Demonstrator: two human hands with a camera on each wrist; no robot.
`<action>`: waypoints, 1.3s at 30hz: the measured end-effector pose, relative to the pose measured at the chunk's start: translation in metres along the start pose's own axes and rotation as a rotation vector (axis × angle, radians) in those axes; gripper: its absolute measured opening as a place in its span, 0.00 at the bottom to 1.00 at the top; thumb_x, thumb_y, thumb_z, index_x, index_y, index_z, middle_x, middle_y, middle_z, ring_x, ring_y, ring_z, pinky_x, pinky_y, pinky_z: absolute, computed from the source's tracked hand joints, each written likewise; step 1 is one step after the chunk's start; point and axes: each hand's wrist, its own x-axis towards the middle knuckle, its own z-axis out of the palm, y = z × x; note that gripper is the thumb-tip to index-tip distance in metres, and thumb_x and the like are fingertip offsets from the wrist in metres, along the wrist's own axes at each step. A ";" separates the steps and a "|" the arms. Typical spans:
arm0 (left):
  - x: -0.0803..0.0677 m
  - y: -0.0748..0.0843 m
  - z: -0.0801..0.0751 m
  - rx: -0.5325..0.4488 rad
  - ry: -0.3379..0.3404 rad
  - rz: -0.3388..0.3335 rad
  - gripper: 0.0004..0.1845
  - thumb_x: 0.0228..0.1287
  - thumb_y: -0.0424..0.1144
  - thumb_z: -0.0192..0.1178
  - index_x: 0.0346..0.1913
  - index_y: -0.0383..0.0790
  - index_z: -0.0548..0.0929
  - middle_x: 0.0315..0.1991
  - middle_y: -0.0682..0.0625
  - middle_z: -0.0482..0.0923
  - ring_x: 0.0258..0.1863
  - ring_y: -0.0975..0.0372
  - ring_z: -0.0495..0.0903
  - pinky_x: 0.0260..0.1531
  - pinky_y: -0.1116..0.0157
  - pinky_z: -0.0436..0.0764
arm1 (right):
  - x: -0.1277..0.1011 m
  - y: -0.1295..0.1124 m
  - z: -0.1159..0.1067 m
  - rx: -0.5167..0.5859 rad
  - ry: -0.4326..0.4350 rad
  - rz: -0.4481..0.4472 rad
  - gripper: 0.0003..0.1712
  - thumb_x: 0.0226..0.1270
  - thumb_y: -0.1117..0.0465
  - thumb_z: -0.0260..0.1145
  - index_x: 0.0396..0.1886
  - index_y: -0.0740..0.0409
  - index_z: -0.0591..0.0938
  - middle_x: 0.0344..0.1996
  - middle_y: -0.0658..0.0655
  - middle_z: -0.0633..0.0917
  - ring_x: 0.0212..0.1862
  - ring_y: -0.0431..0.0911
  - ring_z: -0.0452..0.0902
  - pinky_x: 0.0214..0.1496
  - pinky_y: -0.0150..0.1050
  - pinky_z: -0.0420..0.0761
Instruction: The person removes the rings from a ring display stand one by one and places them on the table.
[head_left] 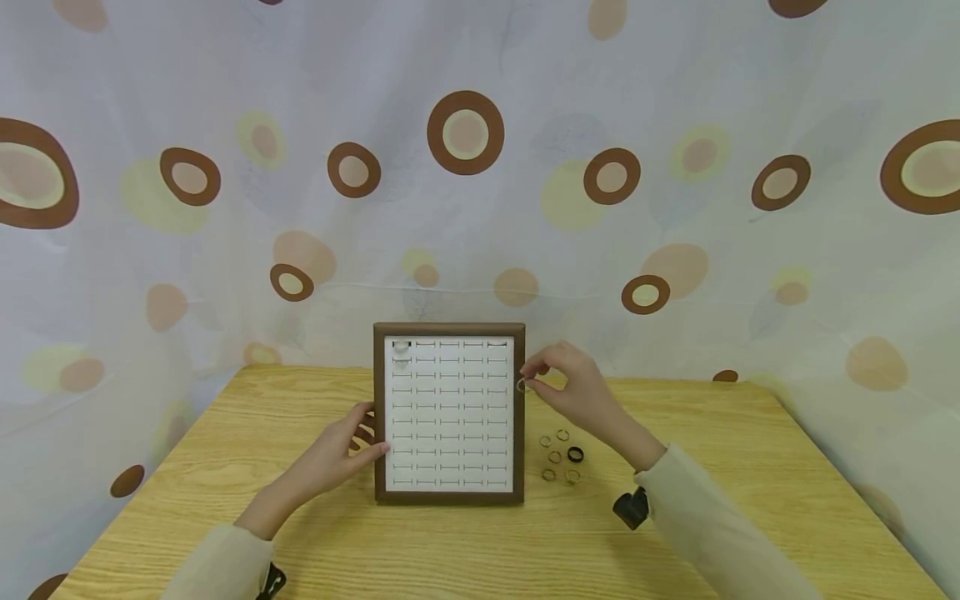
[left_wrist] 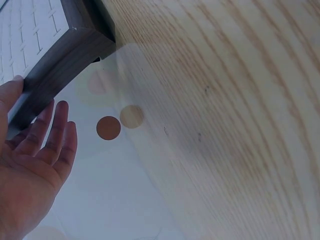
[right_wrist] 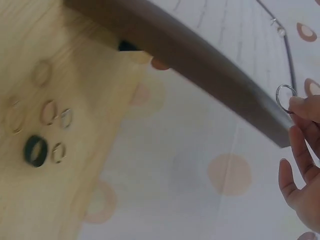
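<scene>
While the left hand (head_left: 336,454) grips the upright board (head_left: 452,398), the right hand (head_left: 579,393), with it at nine o'clock, pinches a ring (right_wrist: 278,95).

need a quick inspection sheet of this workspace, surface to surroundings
Surface: light wood-grain table, bearing the items below
Display: brown-framed rectangular white slotted board standing on the table, ring-like pieces in its top-left slots
Loose rings: five thin metallic rings and one wide black ring, right of the board
Clutter: nothing seen
Left grip: bare hand holding the board's left edge, thumb in front
Right grip: bare hand pinching a thin round metallic ring near the board's right edge
Cables: nothing seen
Surroundings: pale sheet printed with brown, peach and yellow rounds
</scene>
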 end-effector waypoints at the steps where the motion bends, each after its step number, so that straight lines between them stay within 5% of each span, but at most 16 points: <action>1: 0.000 0.000 0.000 0.001 0.000 -0.001 0.30 0.61 0.45 0.59 0.60 0.33 0.62 0.44 0.45 0.76 0.40 0.59 0.78 0.39 0.62 0.79 | -0.004 0.003 -0.001 -0.005 -0.006 0.017 0.09 0.50 0.72 0.69 0.30 0.58 0.82 0.29 0.50 0.83 0.33 0.42 0.73 0.37 0.34 0.74; 9: 0.000 -0.002 0.000 0.006 -0.003 -0.006 0.30 0.61 0.47 0.58 0.60 0.33 0.63 0.45 0.45 0.76 0.40 0.60 0.78 0.37 0.65 0.79 | -0.035 0.036 0.000 -0.058 -0.088 0.202 0.07 0.53 0.68 0.68 0.31 0.54 0.82 0.29 0.49 0.83 0.33 0.44 0.72 0.37 0.37 0.73; 24: 0.000 -0.001 -0.001 0.000 -0.008 -0.008 0.30 0.62 0.47 0.58 0.60 0.34 0.63 0.45 0.46 0.76 0.40 0.61 0.78 0.37 0.67 0.78 | -0.084 0.093 0.001 -0.115 -0.230 0.330 0.05 0.53 0.70 0.67 0.29 0.57 0.81 0.25 0.49 0.81 0.31 0.43 0.73 0.36 0.45 0.76; 39: 0.000 -0.001 -0.001 -0.001 -0.001 -0.013 0.30 0.61 0.46 0.59 0.61 0.34 0.62 0.45 0.46 0.76 0.40 0.60 0.78 0.38 0.65 0.79 | -0.098 0.116 0.002 -0.037 -0.394 0.428 0.08 0.54 0.74 0.60 0.26 0.58 0.80 0.23 0.50 0.80 0.27 0.38 0.73 0.30 0.33 0.74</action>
